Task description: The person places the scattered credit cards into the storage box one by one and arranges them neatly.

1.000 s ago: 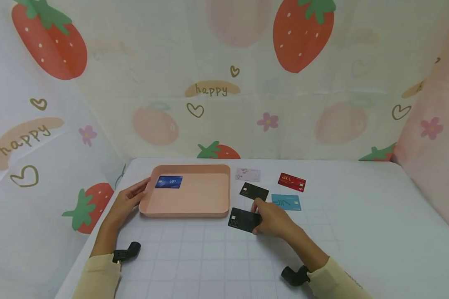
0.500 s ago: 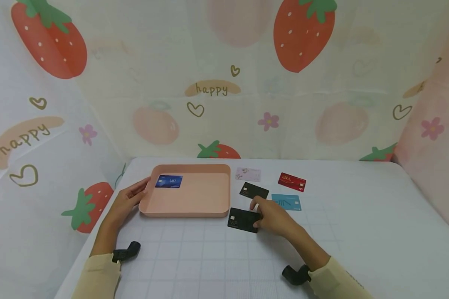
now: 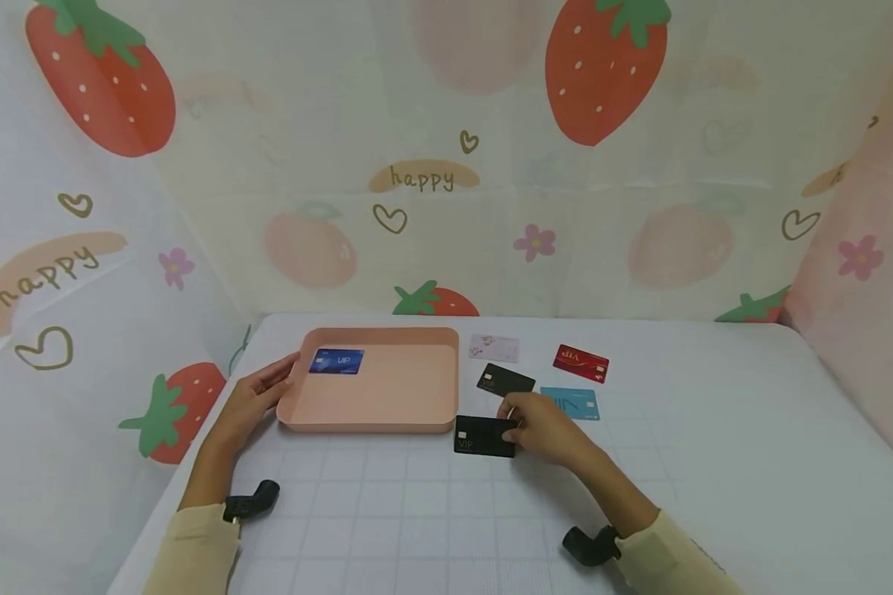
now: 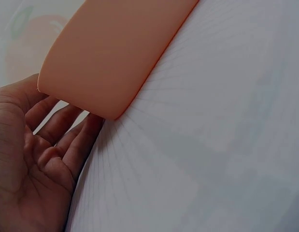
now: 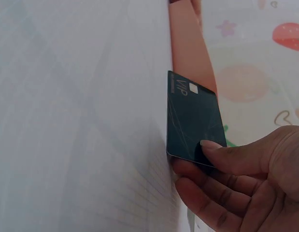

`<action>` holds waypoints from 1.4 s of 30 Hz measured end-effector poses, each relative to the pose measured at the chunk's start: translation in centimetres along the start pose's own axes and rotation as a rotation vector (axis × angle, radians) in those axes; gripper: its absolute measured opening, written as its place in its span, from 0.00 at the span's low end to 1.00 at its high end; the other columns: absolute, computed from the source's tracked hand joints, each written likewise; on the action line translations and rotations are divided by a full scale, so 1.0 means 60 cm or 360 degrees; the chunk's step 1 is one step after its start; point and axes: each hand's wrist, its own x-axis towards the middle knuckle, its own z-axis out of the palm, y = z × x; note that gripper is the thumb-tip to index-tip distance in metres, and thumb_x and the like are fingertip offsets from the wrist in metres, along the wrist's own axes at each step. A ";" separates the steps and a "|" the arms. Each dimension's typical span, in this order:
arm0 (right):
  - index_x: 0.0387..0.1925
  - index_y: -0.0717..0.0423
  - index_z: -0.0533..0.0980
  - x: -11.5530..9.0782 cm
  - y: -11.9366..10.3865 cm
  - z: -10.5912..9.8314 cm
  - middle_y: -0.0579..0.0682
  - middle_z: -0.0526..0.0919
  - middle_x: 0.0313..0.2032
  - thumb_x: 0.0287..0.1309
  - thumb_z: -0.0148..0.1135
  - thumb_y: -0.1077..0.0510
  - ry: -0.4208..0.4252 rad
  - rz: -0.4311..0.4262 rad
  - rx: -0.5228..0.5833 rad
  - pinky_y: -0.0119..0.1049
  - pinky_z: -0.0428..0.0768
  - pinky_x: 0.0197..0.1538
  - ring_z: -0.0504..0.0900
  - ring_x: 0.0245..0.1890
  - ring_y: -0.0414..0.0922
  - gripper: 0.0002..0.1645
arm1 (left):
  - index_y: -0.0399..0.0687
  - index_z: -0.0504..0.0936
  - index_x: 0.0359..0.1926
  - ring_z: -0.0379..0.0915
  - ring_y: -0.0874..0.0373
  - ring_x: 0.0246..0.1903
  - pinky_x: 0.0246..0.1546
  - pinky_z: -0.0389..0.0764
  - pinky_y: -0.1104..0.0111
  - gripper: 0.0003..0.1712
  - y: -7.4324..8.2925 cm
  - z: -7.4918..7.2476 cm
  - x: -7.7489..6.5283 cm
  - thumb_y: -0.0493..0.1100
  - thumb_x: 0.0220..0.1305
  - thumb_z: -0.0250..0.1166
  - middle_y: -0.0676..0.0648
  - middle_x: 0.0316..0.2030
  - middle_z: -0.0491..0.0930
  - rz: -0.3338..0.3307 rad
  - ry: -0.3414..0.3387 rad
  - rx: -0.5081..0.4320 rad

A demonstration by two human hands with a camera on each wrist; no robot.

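Note:
My right hand (image 3: 546,430) pinches a black VIP card (image 3: 482,436) by its right end, just off the front right corner of the peach tray (image 3: 387,397). In the right wrist view the thumb lies on the face of the card (image 5: 192,121), with fingers behind it; the card is tilted up from the table. My left hand (image 3: 256,398) rests against the tray's left side with its fingers stretched along it. The left wrist view has these fingers (image 4: 57,121) at the tray wall (image 4: 101,58). A blue VIP card (image 3: 337,361) lies inside the tray at the back left.
Right of the tray, a pale pink patterned card (image 3: 494,348), a second black card (image 3: 504,379), a light blue VIP card (image 3: 579,404) and a red VIP card (image 3: 580,363) lie flat on the white table (image 3: 714,446). A strawberry-print cloth (image 3: 446,240) hangs behind.
The black VIP card in my right hand has turned slightly, so that its long edges are now closer to level. My left hand and the tray have stayed in place.

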 end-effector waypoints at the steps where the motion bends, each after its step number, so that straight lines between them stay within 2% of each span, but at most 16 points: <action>1: 0.34 0.54 0.80 0.001 0.001 0.000 0.48 0.85 0.33 0.54 0.73 0.71 0.0003 -0.0003 0.0011 0.37 0.83 0.36 0.80 0.32 0.44 0.12 | 0.53 0.64 0.77 0.61 0.43 0.72 0.54 0.74 0.80 0.34 0.001 0.000 0.000 0.54 0.76 0.58 0.44 0.75 0.62 0.0001 0.0001 -0.0003; 17: 0.39 0.54 0.82 0.003 0.005 -0.016 0.49 0.87 0.37 0.58 0.71 0.68 0.0002 -0.0006 0.0087 0.39 0.82 0.41 0.79 0.34 0.44 0.10 | 0.54 0.64 0.77 0.61 0.44 0.72 0.54 0.74 0.79 0.35 -0.002 0.001 0.002 0.55 0.75 0.59 0.44 0.75 0.63 0.0003 0.0010 0.0003; 27: 0.42 0.56 0.82 0.003 0.004 -0.028 0.47 0.81 0.31 0.60 0.69 0.69 0.0000 -0.0027 0.0158 0.36 0.79 0.37 0.77 0.33 0.45 0.10 | 0.54 0.64 0.77 0.61 0.44 0.72 0.54 0.74 0.80 0.35 -0.008 0.000 0.007 0.56 0.75 0.59 0.44 0.75 0.63 -0.0002 0.0011 0.0012; 34: 0.43 0.58 0.82 0.002 0.006 -0.026 0.48 0.78 0.26 0.61 0.67 0.69 -0.0022 -0.0112 0.0227 0.36 0.78 0.31 0.77 0.27 0.43 0.10 | 0.48 0.64 0.77 0.61 0.42 0.72 0.54 0.74 0.81 0.34 -0.012 -0.001 0.007 0.52 0.76 0.59 0.42 0.75 0.62 0.0025 0.0022 -0.0025; 42: 0.48 0.60 0.81 -0.003 -0.001 -0.035 0.50 0.79 0.26 0.63 0.65 0.68 -0.0039 -0.0100 0.0304 0.37 0.81 0.33 0.80 0.26 0.46 0.11 | 0.50 0.64 0.77 0.61 0.42 0.72 0.54 0.74 0.80 0.34 -0.010 -0.001 0.008 0.53 0.76 0.59 0.42 0.75 0.62 0.0018 0.0013 -0.0013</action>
